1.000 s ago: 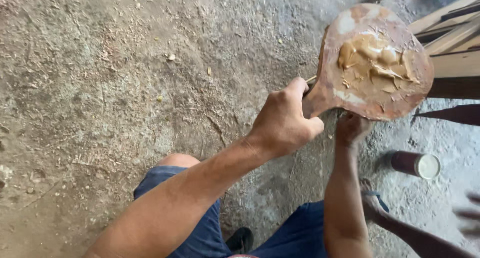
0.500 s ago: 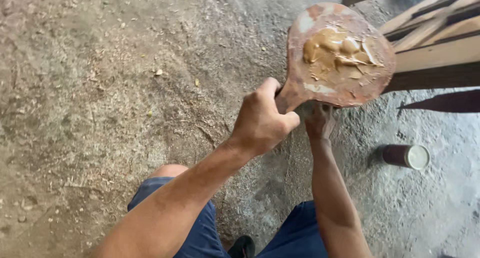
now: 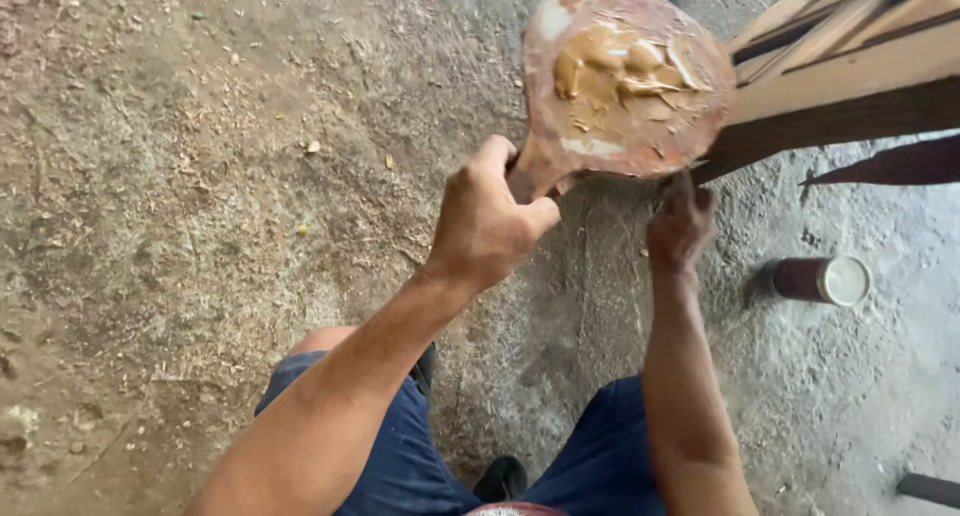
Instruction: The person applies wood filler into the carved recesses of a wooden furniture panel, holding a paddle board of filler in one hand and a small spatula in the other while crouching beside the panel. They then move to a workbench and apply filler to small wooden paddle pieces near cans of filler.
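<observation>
My left hand [image 3: 487, 221] is closed around the handle of a round, rust-brown paddle-shaped board [image 3: 625, 81], held flat above the ground. A heap of tan putty [image 3: 620, 66] lies on top of the board. My right hand [image 3: 680, 226] is just below the board's right edge, fingers bent around something thin and dark; what it holds is too hidden to name. Both forearms reach out over my knees in blue shorts [image 3: 400, 456].
Brown wooden boards [image 3: 850, 76] lie at the upper right, right beside the paddle. A small dark can with a white lid [image 3: 820, 279] lies on its side on the concrete floor [image 3: 200, 176], which is dusted with wood shavings.
The paddle board and both hands sit further left and lower in view than before, and the wooden boards show more at the right. The grip on the handle is unchanged.
</observation>
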